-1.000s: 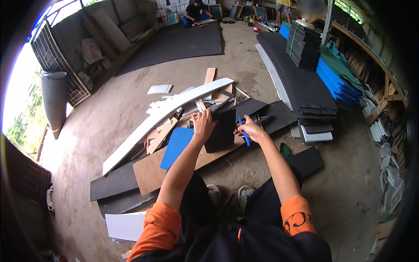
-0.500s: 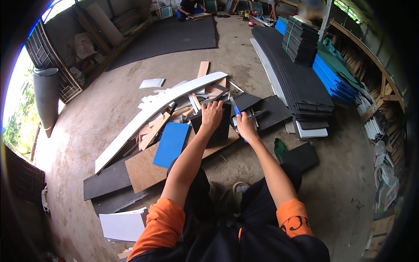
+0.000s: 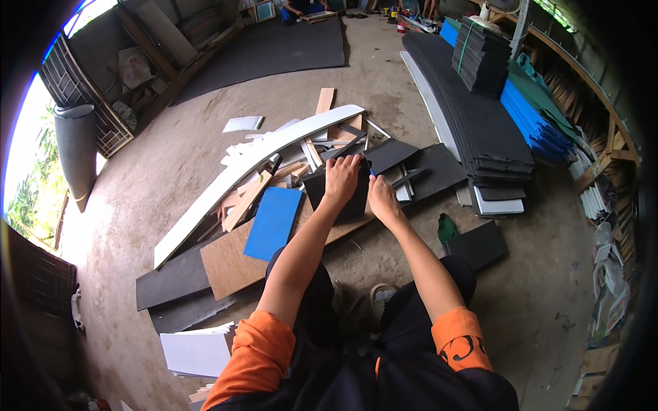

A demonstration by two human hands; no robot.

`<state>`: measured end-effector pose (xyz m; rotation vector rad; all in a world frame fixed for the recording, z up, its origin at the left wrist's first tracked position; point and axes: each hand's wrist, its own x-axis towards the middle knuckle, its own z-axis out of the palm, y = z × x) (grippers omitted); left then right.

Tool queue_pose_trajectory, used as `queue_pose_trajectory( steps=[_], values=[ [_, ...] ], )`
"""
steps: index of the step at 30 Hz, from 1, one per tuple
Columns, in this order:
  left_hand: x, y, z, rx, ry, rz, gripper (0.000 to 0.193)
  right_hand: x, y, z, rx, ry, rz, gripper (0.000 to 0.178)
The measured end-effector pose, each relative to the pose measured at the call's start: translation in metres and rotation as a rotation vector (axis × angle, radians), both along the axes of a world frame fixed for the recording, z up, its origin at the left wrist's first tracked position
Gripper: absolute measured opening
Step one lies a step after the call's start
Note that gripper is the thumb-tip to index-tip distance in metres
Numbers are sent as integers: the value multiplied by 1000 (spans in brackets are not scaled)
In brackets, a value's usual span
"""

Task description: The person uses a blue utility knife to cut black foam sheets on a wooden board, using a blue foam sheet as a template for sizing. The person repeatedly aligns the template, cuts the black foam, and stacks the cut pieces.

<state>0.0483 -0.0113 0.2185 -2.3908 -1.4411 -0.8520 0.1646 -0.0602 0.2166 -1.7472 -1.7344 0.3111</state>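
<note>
My left hand point(image 3: 342, 179) grips the top edge of a black foam piece point(image 3: 352, 204) that stands upright in front of me. My right hand point(image 3: 384, 196) is closed round a utility knife point(image 3: 371, 171) with a blue handle. The knife is at the foam's upper right corner, close to my left fingertips; whether its blade is in the foam I cannot tell. Left of the foam, a blue sheet point(image 3: 273, 223) lies on a brown board point(image 3: 229, 266). Beyond my hands is a pile of white, black and tan offcuts, with a long white strip point(image 3: 257, 179) across it.
Stacked black foam sheets point(image 3: 466, 109) stand to the right, blue sheets point(image 3: 534, 123) beside them. A black mat point(image 3: 267, 61) covers the floor ahead, where a person point(image 3: 299, 8) sits. White sheets point(image 3: 194, 353) lie near my left elbow, a black piece point(image 3: 478, 245) near my right knee.
My right hand has brought the knife up to the foam's corner, turning its handle; the blade seen before is now mostly hidden. My left hand keeps its grip. The whole view has shifted slightly.
</note>
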Motion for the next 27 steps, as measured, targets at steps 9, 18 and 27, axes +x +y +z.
queue_pose_trajectory(
  steps=[9, 18, 27],
  values=[
    [2, 5, -2, -23, -1, 18, 20, -2, 0, 2, -52, -17, -21, 36],
    [-3, 8, -9, -71, 81, 22, 21, -11, 8, 6, -157, -25, -69, 35],
    [-2, 3, -8, -29, 63, 21, 14, -8, 5, 4, -150, -61, -9, 33]
  ],
)
